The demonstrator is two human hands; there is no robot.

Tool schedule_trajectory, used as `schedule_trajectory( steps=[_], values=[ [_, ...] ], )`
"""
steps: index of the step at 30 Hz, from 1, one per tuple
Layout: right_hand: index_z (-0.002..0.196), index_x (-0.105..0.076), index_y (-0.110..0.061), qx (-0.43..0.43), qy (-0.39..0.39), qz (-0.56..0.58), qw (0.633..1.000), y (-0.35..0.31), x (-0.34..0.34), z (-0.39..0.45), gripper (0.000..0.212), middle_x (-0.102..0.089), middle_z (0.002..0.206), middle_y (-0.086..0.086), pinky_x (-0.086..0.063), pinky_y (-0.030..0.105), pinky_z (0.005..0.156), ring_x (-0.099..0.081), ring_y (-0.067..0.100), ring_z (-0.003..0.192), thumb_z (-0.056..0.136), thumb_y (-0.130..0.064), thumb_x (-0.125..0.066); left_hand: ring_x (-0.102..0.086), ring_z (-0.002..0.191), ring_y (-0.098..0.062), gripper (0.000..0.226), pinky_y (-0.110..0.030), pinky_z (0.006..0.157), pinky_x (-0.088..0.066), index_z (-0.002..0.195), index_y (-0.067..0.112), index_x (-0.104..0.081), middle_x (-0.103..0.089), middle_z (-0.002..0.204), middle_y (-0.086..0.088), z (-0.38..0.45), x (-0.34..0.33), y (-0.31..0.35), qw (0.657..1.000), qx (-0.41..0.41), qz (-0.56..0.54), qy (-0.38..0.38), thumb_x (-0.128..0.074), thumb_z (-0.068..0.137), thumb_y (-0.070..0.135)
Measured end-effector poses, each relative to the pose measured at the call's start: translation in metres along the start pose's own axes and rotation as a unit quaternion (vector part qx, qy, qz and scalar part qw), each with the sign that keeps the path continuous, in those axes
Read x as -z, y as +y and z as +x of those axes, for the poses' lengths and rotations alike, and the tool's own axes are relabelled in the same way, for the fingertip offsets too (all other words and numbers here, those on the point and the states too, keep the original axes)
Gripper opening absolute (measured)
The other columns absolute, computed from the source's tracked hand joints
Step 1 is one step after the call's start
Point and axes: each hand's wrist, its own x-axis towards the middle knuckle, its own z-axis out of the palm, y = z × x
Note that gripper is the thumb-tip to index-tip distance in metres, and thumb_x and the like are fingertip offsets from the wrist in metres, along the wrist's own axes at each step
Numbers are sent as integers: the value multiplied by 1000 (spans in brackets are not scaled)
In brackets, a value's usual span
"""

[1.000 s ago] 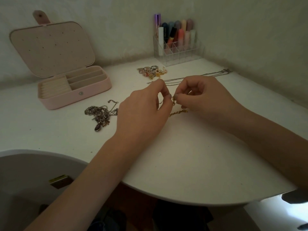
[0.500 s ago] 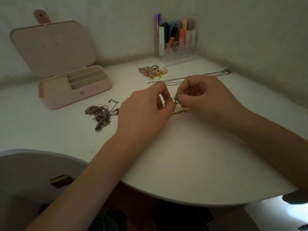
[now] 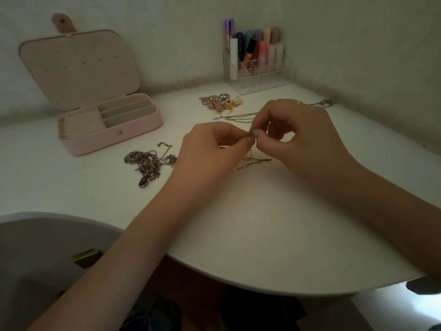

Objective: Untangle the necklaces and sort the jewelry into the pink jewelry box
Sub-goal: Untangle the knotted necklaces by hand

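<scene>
mid-frame my left hand (image 3: 210, 149) and right hand (image 3: 303, 134) both pinch the gold chain (image 3: 253, 161) above the tabletop (image 3: 262, 223); pink jewelry box (image 3: 109, 130) open upper left.

There was one view only — a wide-angle camera worn on the head, which looked forward and down over a white table (image 3: 238, 230) set in a corner. It sat close: both forearms ran up from the bottom edge to the left hand (image 3: 210, 151) and right hand (image 3: 303, 137), which met just above the middle of the frame. The lens bent the table's near edge into a curve. The far wall closed the top — the box (image 3: 107, 120) stood at upper left, the organizer (image 3: 259, 68) at upper right. With no second view, nothing was shared.
</scene>
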Motion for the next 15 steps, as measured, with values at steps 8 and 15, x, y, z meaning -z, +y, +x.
schedule_trajectory(
  steps=[8,15],
  values=[
    [79,-63,-12,23,7,-25,999,2,-1,0,3,-54,71,-12,-40,15,64,-51,7,70,78,-14,-61,-63,69,-7,11,-14,57,-47,76,20,-70,-70,69,8,1,2,1,998,13,-66,1,-65,84,15],
    [78,-63,-10,25,12,-15,1000,2,-2,-1,3,-55,71,-6,-42,18,63,-50,8,69,77,-12,-61,-66,72,-20,10,-19,59,-48,75,17,-69,-71,75,-7,2,1,0,997,-2,-76,10,-66,82,13]
  ],
)
